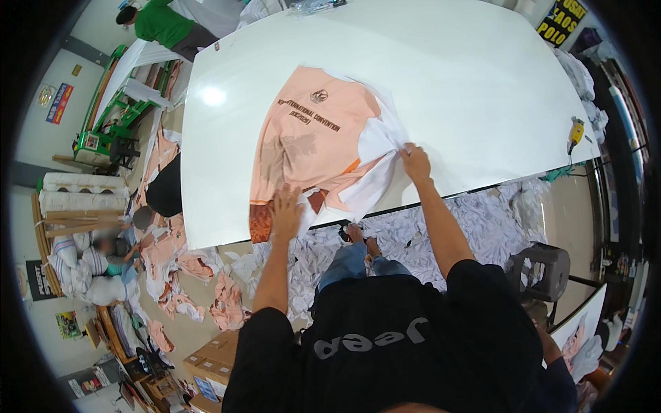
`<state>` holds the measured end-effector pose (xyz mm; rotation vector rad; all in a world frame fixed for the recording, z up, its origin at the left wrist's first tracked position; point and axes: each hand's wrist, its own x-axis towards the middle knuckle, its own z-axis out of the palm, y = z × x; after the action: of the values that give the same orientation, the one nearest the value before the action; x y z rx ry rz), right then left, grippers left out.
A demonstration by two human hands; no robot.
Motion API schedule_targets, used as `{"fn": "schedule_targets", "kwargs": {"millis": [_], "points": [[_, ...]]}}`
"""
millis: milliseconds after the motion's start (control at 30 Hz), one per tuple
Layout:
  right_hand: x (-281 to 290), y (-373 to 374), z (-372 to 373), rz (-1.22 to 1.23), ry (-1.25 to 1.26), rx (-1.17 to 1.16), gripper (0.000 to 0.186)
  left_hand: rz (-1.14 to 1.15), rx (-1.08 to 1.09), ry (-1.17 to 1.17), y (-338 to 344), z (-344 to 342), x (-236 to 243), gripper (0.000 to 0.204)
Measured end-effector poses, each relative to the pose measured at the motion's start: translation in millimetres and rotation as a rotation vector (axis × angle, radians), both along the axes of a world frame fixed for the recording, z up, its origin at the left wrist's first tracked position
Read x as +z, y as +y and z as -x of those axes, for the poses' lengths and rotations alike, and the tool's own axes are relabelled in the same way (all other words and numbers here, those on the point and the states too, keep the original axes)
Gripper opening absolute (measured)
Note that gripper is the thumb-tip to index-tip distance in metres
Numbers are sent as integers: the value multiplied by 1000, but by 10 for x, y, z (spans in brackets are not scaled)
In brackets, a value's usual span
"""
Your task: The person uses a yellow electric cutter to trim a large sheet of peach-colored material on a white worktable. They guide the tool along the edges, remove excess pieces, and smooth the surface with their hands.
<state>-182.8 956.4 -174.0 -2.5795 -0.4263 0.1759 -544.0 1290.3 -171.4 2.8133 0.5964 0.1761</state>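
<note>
A peach fabric piece (pixel 317 131) with dark printing and a patterned orange-brown band lies on the white table (pixel 482 103), white backing showing along its right side. My left hand (pixel 284 210) rests on its lower left part, fingers spread. At the right side, my right hand (pixel 413 157) grips the white edge (pixel 389 158) between bent fingers.
Paper scraps (pixel 461 234) cover the floor below the table; peach pieces (pixel 227 299) lie leftward. A yellow tool (pixel 575 134) sits at the table's right edge. A grey stool (pixel 540 272) stands right. Other people (pixel 162 27) are at far left. Cardboard boxes (pixel 210 361) sit lower left.
</note>
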Motion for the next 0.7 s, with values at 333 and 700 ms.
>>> {"fn": "schedule_targets", "kwargs": {"millis": [333,700], "points": [[752,624,2121,-876,1063,251,20,-164,409,-155,1306,-670,777,45],[509,1220,867,-574,58,-284,36,444,313,-122,577,-632,927,41]]}}
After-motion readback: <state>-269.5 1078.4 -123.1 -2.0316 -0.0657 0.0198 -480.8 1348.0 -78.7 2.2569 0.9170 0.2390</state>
